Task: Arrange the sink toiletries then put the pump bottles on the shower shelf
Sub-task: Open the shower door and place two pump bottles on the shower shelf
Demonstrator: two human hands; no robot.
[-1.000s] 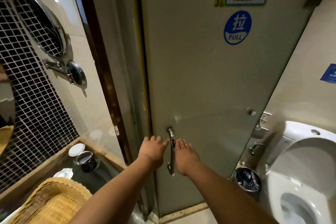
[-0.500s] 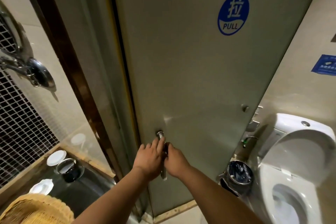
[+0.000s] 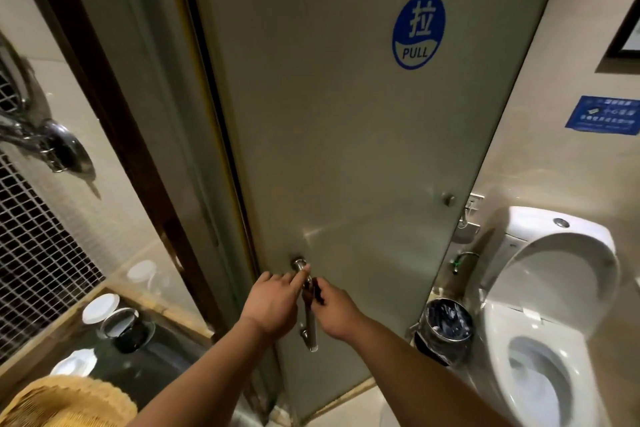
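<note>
A frosted glass shower door point(image 3: 346, 149) with a blue PULL sticker point(image 3: 418, 31) fills the middle of the head view. Its vertical steel handle point(image 3: 309, 326) sits low on the door's left edge. My left hand point(image 3: 273, 302) grips the handle's upper part from the left. From the right, my right hand point(image 3: 332, 308) has its fingers curled round the same bar. No pump bottles are in view.
At lower left, the dark counter point(image 3: 166, 350) holds a glass jar point(image 3: 126, 326), a white lid point(image 3: 100, 303), a white dish point(image 3: 74, 362) and a wicker basket point(image 3: 69, 402). A toilet point(image 3: 547, 305) with raised lid and a lined bin point(image 3: 445, 329) stand at right.
Both hands went from flat and open beside the handle to curled round it. The view has shifted right and closer to the door.
</note>
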